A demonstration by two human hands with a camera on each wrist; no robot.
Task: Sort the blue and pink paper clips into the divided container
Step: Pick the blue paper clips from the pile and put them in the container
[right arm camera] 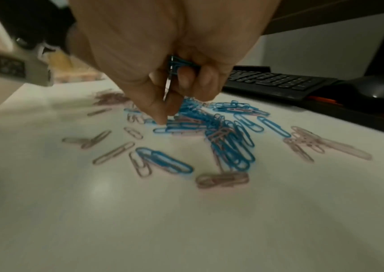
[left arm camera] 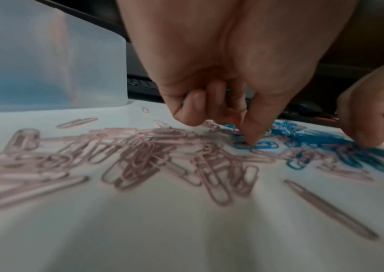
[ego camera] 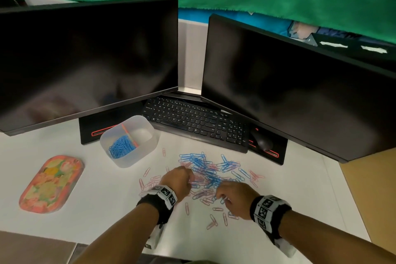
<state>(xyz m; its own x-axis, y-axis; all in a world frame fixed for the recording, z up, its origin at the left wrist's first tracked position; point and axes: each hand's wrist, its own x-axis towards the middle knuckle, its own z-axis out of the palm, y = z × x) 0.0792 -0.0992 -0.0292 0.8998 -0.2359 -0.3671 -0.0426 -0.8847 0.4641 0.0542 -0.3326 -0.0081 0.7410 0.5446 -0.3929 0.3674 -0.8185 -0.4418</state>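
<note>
Dozens of blue paper clips [ego camera: 200, 162] and pink paper clips [ego camera: 153, 180] lie tangled on my white desk [ego camera: 96, 199], just beside the frosted divided container [ego camera: 128, 139], whose left compartment already holds blue ones. I judge them light, springy wire with a slick coating, apt to hook together; pinching one loop end should free it. My left hand [left arm camera: 232, 77] is curled, one fingertip pressing a blue clip. My right hand [right arm camera: 162, 55] clutches several blue clips.
</note>
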